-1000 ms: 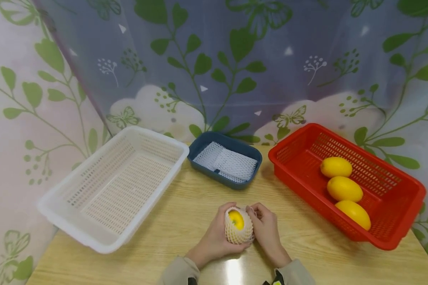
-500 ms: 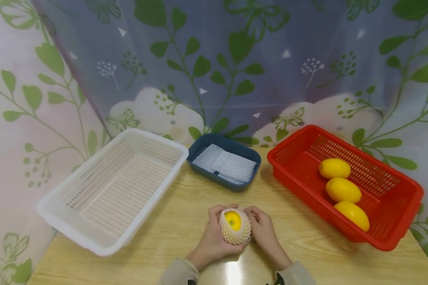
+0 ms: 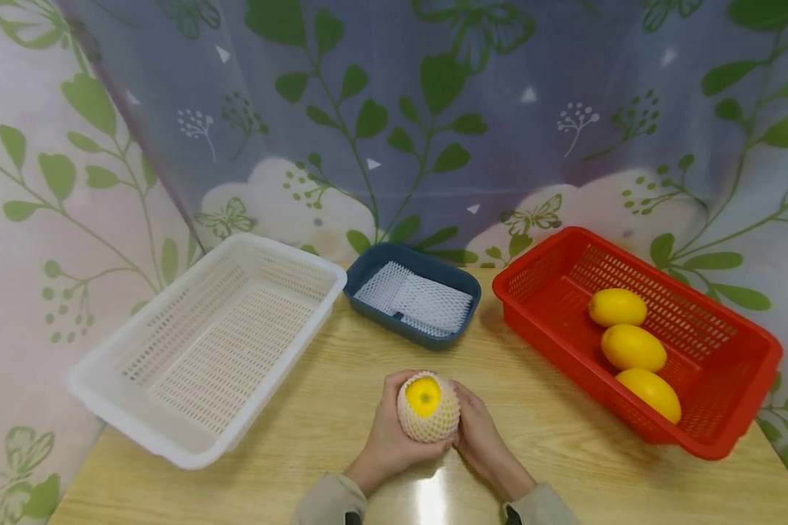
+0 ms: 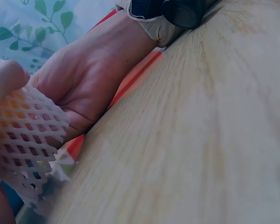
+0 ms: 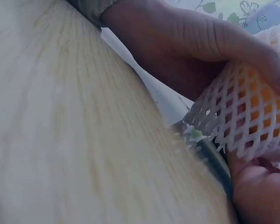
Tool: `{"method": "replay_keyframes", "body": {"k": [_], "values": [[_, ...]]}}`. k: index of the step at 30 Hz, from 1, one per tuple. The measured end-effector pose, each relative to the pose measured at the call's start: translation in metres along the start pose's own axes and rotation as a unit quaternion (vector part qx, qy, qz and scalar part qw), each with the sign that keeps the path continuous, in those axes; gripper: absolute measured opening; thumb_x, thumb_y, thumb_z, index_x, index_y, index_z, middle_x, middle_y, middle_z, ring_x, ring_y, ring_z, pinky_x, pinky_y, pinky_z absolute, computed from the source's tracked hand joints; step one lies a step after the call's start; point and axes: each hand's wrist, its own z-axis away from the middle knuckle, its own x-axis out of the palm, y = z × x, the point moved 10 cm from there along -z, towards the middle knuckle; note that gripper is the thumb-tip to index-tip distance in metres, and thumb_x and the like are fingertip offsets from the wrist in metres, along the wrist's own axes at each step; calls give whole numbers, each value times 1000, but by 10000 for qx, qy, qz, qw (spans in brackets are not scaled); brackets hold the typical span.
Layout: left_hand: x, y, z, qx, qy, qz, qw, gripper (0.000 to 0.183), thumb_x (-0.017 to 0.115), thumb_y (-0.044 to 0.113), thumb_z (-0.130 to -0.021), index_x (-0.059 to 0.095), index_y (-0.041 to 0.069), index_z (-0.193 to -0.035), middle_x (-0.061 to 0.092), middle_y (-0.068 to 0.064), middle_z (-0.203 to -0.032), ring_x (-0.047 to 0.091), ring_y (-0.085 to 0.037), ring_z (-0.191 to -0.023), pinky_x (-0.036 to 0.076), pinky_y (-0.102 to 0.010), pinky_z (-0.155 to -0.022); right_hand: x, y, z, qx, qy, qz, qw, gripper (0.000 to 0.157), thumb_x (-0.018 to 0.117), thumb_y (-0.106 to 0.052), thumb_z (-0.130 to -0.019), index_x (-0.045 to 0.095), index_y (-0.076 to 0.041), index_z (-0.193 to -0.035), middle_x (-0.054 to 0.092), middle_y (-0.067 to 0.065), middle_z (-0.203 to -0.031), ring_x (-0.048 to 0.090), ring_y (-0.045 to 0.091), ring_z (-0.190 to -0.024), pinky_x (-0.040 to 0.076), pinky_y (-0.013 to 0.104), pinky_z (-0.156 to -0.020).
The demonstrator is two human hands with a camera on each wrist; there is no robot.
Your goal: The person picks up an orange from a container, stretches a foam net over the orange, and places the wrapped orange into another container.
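Observation:
In the head view, a yellow fruit (image 3: pixel 424 394) sits inside a white foam net sleeve (image 3: pixel 441 423), its top end showing through the opening. My left hand (image 3: pixel 394 434) grips it from the left, thumb below. My right hand (image 3: pixel 481 436) holds its right side, with most fingertips hidden behind the net. The left wrist view shows the net's loose, open lower end (image 4: pixel 32 154) hanging past the fruit, close to my right palm. In the right wrist view, the left thumb lies across the net (image 5: pixel 245 109), while curled right fingers (image 5: pixel 263 184) are under it.
A white basket (image 3: pixel 282 357) stands at the left. Behind the hands is a dark blue tray (image 3: pixel 427 340) holding foam nets (image 3: pixel 427 299). The red basket (image 3: pixel 565 364) on the right contains three yellow fruits (image 3: pixel 633 348). All rest on a wooden table (image 3: pixel 302 415).
The netted fruit has shifted slightly left and turned, so its yellow end faces up more. My right fingers have moved from pinching the net's edge to lying along its right side.

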Motion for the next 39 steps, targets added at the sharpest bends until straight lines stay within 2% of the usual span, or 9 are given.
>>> {"method": "replay_keyframes", "body": {"k": [8,13,16,23,26,29,32,35,39], "values": [[1,8,-3,184,-3,275,9995,95,90,-9,-54,37,-1,-132,54,-10,-128,55,-20,-118,41,-29,-105,-7,0,-1,-128,449,38,9989,29,46,-24,-105,57,-2,-120,62,7,-114,60,14,-104,52,29,-90],[-5,5,-1,194,275,419,9986,93,88,-9,-54,37,-3,-131,53,-12,-129,54,-19,-119,41,-28,-105,-7,-2,-2,-255,530,178,9981,23,46,-13,-104,55,1,-120,65,6,-109,62,12,-98,54,27,-86],[-10,2,0,100,494,508,9974,90,88,-8,-54,39,-3,-130,54,-12,-126,56,-19,-115,44,-29,-101,-8,-10,-1,-605,719,450,9946,17,48,-9,-102,58,1,-111,68,3,-99,63,11,-91,54,26,-81],[-15,-31,5,-187,720,538,9958,92,90,2,-56,41,8,-134,54,-10,-129,56,-22,-115,44,-32,-102,-13,-29,4,-1373,1190,1606,9701,15,56,6,-92,57,9,-107,66,2,-88,63,11,-80,52,22,-73],[-15,-31,4,-163,716,693,9949,89,89,3,-58,42,9,-133,55,-10,-128,56,-24,-114,45,-34,-102,-14,-36,6,-1721,1307,1991,9559,17,60,10,-89,60,9,-105,63,4,-89,60,12,-79,50,21,-71],[-14,-31,4,-139,676,783,9945,86,88,4,-59,43,9,-132,55,-11,-127,57,-24,-112,45,-35,-102,-13,-42,8,-2043,1332,2236,9437,12,61,7,-92,62,7,-104,63,4,-92,60,12,-84,51,21,-75],[-12,-32,4,-154,555,796,9952,82,88,5,-61,44,8,-130,56,-11,-124,57,-24,-111,46,-35,-100,-9,-47,9,-2362,1026,2136,9424,14,54,-2,-99,64,7,-104,66,2,-97,62,11,-91,51,22,-82],[-10,-36,5,-326,407,915,9944,75,87,6,-63,45,7,-125,58,-11,-121,58,-23,-108,47,-33,-98,5,-49,12,-2603,89,1645,9514,26,44,-8,-104,60,10,-113,66,3,-107,62,12,-101,51,25,-89],[-8,-41,7,-624,311,1112,9913,67,84,13,-68,45,7,-122,59,-8,-119,58,-20,-103,48,-30,-93,20,-47,16,-2645,-991,1097,9530,30,45,-8,-101,55,5,-127,63,6,-121,58,15,-112,48,28,-96]]}}
